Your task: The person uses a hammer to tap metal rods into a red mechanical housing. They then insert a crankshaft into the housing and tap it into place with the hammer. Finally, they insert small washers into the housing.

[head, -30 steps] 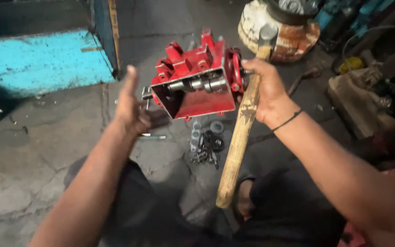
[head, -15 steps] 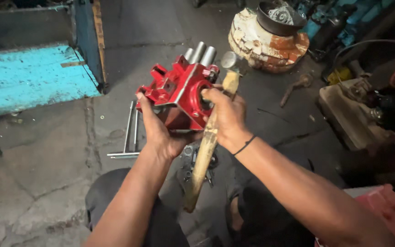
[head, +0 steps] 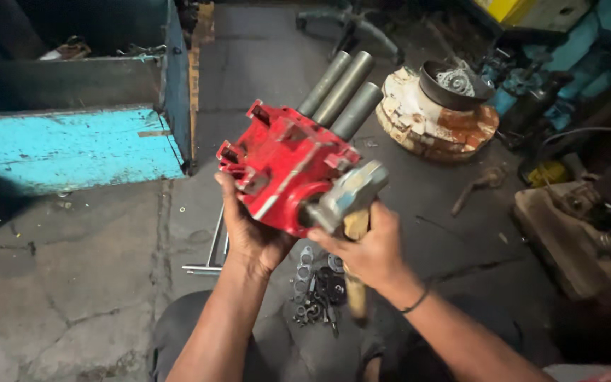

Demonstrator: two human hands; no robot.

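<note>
My left hand (head: 249, 230) grips a red cast metal block (head: 284, 166) from below and holds it up off the floor. Three grey steel cylinders (head: 341, 88) stick out of its far end. My right hand (head: 365, 251) is closed on the wooden handle of a hammer (head: 351, 194), just under the steel head. The hammer head rests against the near face of the red block. The handle hangs down past my wrist.
Small washers, rings and bolts (head: 316, 290) lie on the concrete floor below the block, next to a metal rod frame (head: 213, 247). A blue metal box (head: 72, 148) stands at the left. A round rusty white drum (head: 436, 120) and a loose tool (head: 479, 184) lie at the right.
The red block was lifted off the floor and turned, its cylinders now pointing away. My left hand took hold of it from below. My right hand slid up the handle, bringing the head against the block.
</note>
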